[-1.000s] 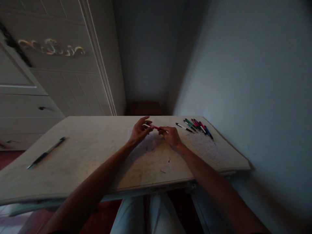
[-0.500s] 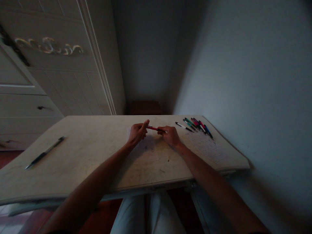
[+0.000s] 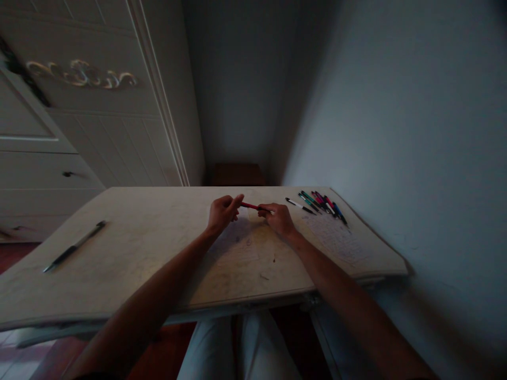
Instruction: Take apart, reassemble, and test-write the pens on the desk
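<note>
A red pen (image 3: 249,205) with a dark grip spans the gap between my two hands, above the table. My left hand (image 3: 222,214) is closed round its left end, thumb laid along the top. At the darker right end, the fingers of my right hand (image 3: 276,218) pinch the pen; its tip is hidden there. Beneath my hands lies a sheet of paper (image 3: 237,245) with faint marks, partly covered by my left hand and forearm. To the right of my right hand rests a white and black pen (image 3: 300,206).
Several coloured pens (image 3: 322,205) lie in a group at the back right, beside a written sheet (image 3: 336,237). A large white and black pen (image 3: 75,246) lies on the left of the table (image 3: 134,232). A wall (image 3: 396,158) borders the right side; a white cabinet (image 3: 111,142) stands behind left.
Both hands keep hold of the red pen. Less of its left end shows past my left thumb now, and the whole view has shifted very slightly.
</note>
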Motion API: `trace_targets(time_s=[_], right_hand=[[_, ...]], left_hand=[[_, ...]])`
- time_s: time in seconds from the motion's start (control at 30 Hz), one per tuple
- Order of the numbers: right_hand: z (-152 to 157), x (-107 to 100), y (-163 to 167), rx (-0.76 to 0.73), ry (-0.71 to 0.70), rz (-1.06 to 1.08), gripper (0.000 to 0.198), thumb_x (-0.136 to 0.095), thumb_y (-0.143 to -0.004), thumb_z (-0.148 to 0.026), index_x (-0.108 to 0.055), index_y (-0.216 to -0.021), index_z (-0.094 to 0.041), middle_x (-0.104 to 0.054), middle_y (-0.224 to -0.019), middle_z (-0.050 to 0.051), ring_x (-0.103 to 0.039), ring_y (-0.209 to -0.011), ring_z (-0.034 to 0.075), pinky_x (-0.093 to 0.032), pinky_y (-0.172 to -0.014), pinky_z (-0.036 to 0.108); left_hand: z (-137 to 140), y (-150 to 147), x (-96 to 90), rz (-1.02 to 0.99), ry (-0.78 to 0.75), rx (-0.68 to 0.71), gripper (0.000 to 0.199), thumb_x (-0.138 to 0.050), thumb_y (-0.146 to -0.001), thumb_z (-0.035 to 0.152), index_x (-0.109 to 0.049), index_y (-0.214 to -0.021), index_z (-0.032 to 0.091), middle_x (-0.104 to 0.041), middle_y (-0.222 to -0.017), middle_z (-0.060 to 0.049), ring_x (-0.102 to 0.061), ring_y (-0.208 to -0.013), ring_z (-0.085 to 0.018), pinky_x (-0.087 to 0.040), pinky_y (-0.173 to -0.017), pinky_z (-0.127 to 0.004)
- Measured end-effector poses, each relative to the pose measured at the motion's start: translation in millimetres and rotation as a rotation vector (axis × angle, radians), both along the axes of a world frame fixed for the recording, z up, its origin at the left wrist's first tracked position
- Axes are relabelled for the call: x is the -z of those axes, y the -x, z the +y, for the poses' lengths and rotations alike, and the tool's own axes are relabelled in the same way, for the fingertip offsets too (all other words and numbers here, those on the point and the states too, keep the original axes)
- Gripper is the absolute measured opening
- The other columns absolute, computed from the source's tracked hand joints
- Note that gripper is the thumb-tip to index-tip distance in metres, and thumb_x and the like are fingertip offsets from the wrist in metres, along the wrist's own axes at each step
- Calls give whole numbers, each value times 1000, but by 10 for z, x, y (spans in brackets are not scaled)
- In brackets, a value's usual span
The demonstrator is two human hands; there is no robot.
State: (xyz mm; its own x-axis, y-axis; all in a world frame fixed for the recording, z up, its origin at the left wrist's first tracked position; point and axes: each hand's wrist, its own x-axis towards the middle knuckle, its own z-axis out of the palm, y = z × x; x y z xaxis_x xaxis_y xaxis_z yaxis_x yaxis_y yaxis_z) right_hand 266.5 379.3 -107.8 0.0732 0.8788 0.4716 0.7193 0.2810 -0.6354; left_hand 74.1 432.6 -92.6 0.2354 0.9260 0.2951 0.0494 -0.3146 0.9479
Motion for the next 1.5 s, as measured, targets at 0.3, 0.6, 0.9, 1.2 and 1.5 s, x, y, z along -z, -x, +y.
trace_targets(time_s=[0.3,0.6,0.9,1.2,1.5], right_hand=[[9,28,-20,52,6,22,21,-72,-77,-17,-80,-94,-25,-79,-94,4,-72,-88,24,-52,-83,33],[10,23,-36,37,-3,-19,18,-68,-80,-17,-80,-89,-25,-78,-87,2,-71,-86,23,-51,-83,32],[29,45,-67,36,-42,-72,22,-70,-80,-15,-79,-98,-24,-77,-92,6,-69,-85,23,-51,-82,34],[-8,1,-43,-5,-36,-9,22,-61,-85,-15,-79,-93,-22,-76,-82,4,-69,-81,22,-50,-80,33],[9,23,-63,-5,-56,16,22,-65,-81,-14,-79,-95,-22,-77,-91,6,-70,-87,23,-51,-84,35]], left_hand=[[38,20,10,-101,-13,60,52,-70,-77,58,-61,-105,15,-69,-86,-6,-63,-51,-12,-45,-39,-20],[43,-23,33,-42,-27,80,37,-72,-74,50,-65,-79,14,-62,-57,-1,-58,-45,-12,-45,-41,-21],[-52,5,-25,129,12,-12,56,-57,-82,66,-50,-53,19,-45,-37,3,-44,-31,-10,-31,-35,-21],[44,4,60,-32,-51,108,60,-76,-70,56,-61,-114,17,-69,-95,-7,-62,-51,-10,-46,-42,-20],[-23,-5,32,24,-77,116,41,-64,-83,55,-60,-70,16,-58,-55,0,-54,-43,-9,-41,-40,-19]])
